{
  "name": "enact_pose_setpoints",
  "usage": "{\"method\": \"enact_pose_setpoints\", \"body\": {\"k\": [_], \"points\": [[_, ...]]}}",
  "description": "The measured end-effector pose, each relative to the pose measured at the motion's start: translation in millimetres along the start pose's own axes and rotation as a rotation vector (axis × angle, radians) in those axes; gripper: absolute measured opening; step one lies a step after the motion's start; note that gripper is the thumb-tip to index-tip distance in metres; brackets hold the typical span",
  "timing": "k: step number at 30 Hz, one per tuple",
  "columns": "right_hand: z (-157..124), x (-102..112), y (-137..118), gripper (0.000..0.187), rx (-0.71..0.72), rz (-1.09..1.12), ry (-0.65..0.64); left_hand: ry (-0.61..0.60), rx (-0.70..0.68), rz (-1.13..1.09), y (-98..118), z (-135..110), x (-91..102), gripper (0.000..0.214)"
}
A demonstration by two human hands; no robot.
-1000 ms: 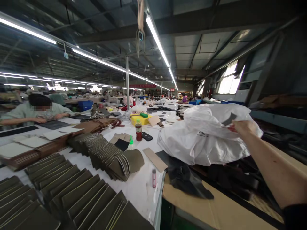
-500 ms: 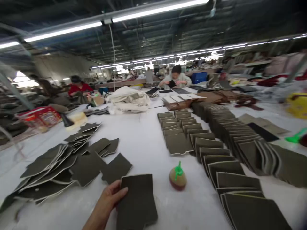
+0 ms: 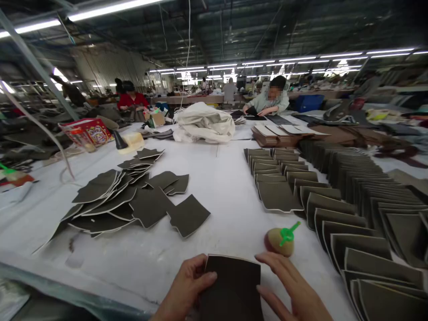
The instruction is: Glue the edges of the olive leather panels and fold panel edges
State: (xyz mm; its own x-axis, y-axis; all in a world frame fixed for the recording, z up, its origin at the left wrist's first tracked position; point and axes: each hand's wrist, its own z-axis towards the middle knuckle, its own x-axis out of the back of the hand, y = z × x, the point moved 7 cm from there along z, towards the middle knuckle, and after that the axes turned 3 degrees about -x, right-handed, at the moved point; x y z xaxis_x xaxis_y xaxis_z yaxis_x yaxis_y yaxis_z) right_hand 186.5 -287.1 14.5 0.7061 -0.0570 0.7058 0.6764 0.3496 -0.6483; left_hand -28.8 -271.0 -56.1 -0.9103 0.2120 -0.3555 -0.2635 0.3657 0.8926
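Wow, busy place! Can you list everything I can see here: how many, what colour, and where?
dark piece: one, grey-brown, at the near table edge
loose pieces: many, dark olive, scattered pile, left of centre
rows of pieces: many, dark olive with pale edges, overlapped, right
small round container: one, tan with green cap, right of the dark piece
bundle: one, white, far middle
printed box: one, red, far left
stack of sheets: one, brown and white, right of the bundle
table: one, white
seated workers: two clear, pale top and red top, far side
left hand: grips the dark piece's left edge
right hand: open, fingers at its right edge
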Motion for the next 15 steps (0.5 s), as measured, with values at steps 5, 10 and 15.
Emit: {"method": "enact_pose_setpoints", "body": {"k": [5, 10, 15], "points": [[10, -45, 23, 0.033, -0.383, 0.273, -0.16, -0.058, 0.058, 0.054, -15, 0, 11.8, 0.052], [13, -61, 18, 0.028, -0.408, 0.487, -0.308, -0.1, 0.025, 0.328, 16, 6, 15.0, 0.045], [18, -70, 9, 0.026, -0.374, 0.48, -0.393, -0.112, -0.079, 0.656, 57, 28, 9.8, 0.026]]}}
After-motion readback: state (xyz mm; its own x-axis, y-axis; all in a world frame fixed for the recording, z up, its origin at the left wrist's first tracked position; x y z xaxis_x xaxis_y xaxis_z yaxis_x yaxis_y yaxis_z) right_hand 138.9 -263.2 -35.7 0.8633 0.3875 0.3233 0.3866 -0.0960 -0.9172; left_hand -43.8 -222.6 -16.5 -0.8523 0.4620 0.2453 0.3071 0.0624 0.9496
